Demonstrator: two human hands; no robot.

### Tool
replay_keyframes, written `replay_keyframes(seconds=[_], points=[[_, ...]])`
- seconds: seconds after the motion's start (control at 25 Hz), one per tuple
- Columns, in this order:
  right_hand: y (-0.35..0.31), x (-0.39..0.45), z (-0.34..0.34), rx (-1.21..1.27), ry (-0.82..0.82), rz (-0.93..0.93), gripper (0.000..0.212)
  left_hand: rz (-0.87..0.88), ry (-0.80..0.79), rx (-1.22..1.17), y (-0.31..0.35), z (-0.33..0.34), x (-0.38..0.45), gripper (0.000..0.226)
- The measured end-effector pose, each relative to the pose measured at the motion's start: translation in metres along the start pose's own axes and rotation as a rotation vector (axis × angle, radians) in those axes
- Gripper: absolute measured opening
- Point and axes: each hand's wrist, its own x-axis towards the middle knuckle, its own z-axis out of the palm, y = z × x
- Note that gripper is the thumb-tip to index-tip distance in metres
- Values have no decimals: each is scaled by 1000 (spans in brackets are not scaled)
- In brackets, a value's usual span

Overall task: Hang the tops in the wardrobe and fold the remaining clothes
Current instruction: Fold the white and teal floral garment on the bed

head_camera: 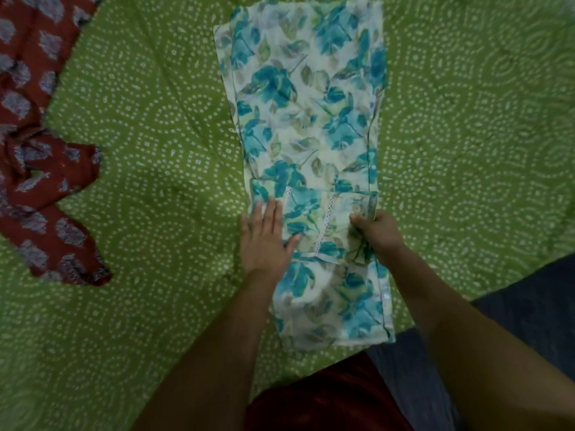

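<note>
A white garment with a teal floral print (pixel 306 119) lies stretched lengthwise on the green dotted bedspread (pixel 161 144), its sides folded inward into a long strip. My left hand (pixel 264 236) presses flat on the garment's left edge, fingers apart. My right hand (pixel 375 230) is closed around a folded-over flap at the garment's right edge. A strip with white lace trim (pixel 326 225) runs between the two hands.
A dark red printed garment (pixel 40 163) lies crumpled along the left side of the bed. Dark blue-grey cloth (pixel 529 300) and a dark red cloth (pixel 326 399) sit at the near right and bottom, close to my body.
</note>
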Motion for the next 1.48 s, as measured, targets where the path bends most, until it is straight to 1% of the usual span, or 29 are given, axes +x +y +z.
replay_keyframes(seconds=[0.08, 0.16, 0.2, 0.24, 0.28, 0.36, 0.4, 0.44, 0.48, 0.56, 0.6, 0.64, 0.68, 0.76, 0.8, 0.84, 0.92, 1.04, 1.08, 1.12, 1.16, 1.2, 1.24, 1.28, 1.32, 1.36, 1.4, 1.44, 1.48], points=[[2, 5, 0, -128, 28, -24, 13, -106, -21, 34, -11, 9, 3, 75], [4, 9, 0, -170, 24, -53, 18, -204, 63, -17, -14, 9, 2, 72], [6, 11, -1, -172, 19, -63, 20, -182, 150, -22, -13, 7, 1, 69], [6, 12, -1, -167, 18, -66, 22, -87, 233, -17, -11, 3, 3, 66], [7, 12, -1, -157, 15, -71, 23, 68, 277, -16, -10, -1, 9, 64], [9, 12, -1, -97, -8, -72, 24, 385, 235, 79, -11, -6, 25, 66], [9, 13, -1, -79, -18, -67, 25, 429, 193, 163, -16, -5, 33, 72], [9, 13, -1, -86, -20, -71, 26, 376, 162, 229, -24, -3, 42, 79], [9, 13, 0, -129, -3, -88, 28, 249, 155, 243, -33, -1, 49, 82], [10, 8, -1, -360, 109, -215, 32, 5, 205, 185, -47, -3, 55, 77], [12, 2, -4, -512, 202, -340, 34, -4, 251, 175, -50, -6, 53, 72], [16, -2, -10, -682, 270, -500, 40, 82, 305, 173, -52, -10, 49, 70], [21, -6, -19, -874, 266, -661, 50, 252, 336, 200, -53, -12, 42, 75], [34, -10, -48, -1288, 43, -897, 71, 721, 283, 230, -58, -7, 20, 83], [41, -6, -66, -1473, -113, -1034, 78, 892, 218, 264, -64, -2, 8, 84], [44, -2, -82, -1611, -256, -1187, 83, 975, 187, 305, -71, 7, 2, 86], [49, 11, -96, -1807, -464, -1360, 83, 930, 169, 360, -76, 26, -2, 88], [43, 33, -83, -1758, -589, -1459, 68, 798, 173, 230, -64, 47, 0, 79], [39, 36, -76, -1702, -593, -1437, 64, 790, 170, 192, -63, 48, 3, 76], [33, 35, -70, -1613, -581, -1352, 60, 783, 137, 145, -62, 45, 3, 74], [27, 31, -66, -1472, -563, -1210, 53, 776, 129, 34, -61, 41, 4, 71], [18, 26, -63, -1311, -543, -993, 44, 728, 103, -143, -59, 35, 4, 63], [6, 21, -58, -1123, -503, -736, 35, 600, 88, -339, -52, 21, 2, 53], [-8, 19, -52, -905, -458, -483, 26, 351, 60, -565, -43, 2, 1, 43], [-23, 23, -46, -687, -411, -289, 17, 14, 2, -875, -35, -14, 8, 32], [-39, 31, -39, -559, -338, -181, 16, -271, -87, -1224, -27, -34, 18, 25], [-53, 42, -34, -519, -273, -112, 22, -418, -125, -1532, -24, -45, 34, 28], [-65, 52, -28, -489, -246, -47, 25, -454, -150, -1672, -23, -52, 50, 34], [-74, 60, -23, -449, -247, 19, 29, -456, -181, -1720, -24, -53, 67, 38]])
